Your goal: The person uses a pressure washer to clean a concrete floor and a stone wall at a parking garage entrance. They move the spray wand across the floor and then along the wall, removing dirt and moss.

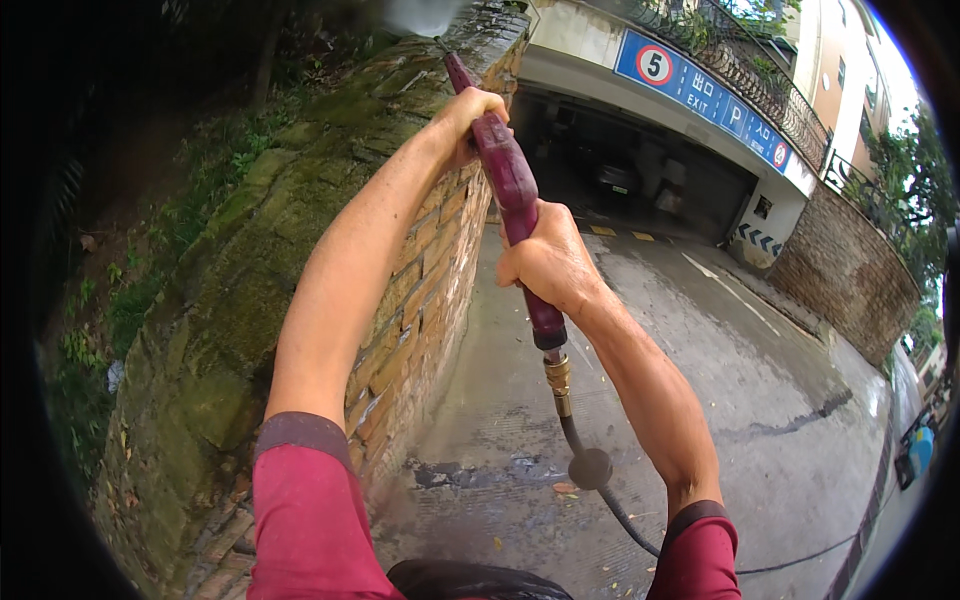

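One mossy stone wall [270, 270], left of frame. One maroon spray gun [508, 170], upper centre, gripped by my left hand [475, 118] ahead, right hand [548, 255] behind. One dark hose [622, 520], lower centre; a snag might jerk my aim.

- Left hand [474, 118]: most fingers hidden, wrapped around the far part of the maroon spray gun [510, 175].
- Right hand [548, 258]: covers part of the grip; finger placement on the hidden side unclear.
- Spray [424, 14]: blurred, cut off at the far edge.
- Hose [628, 526]: runs out of sight behind the right sleeve [697, 558].
- Car [615, 178] in the far garage: too dark for detail.
- Blue object [918, 452], right: partly lost at the rim, kind unclear.
- Pale scrap [115, 376], left: too small to tell.
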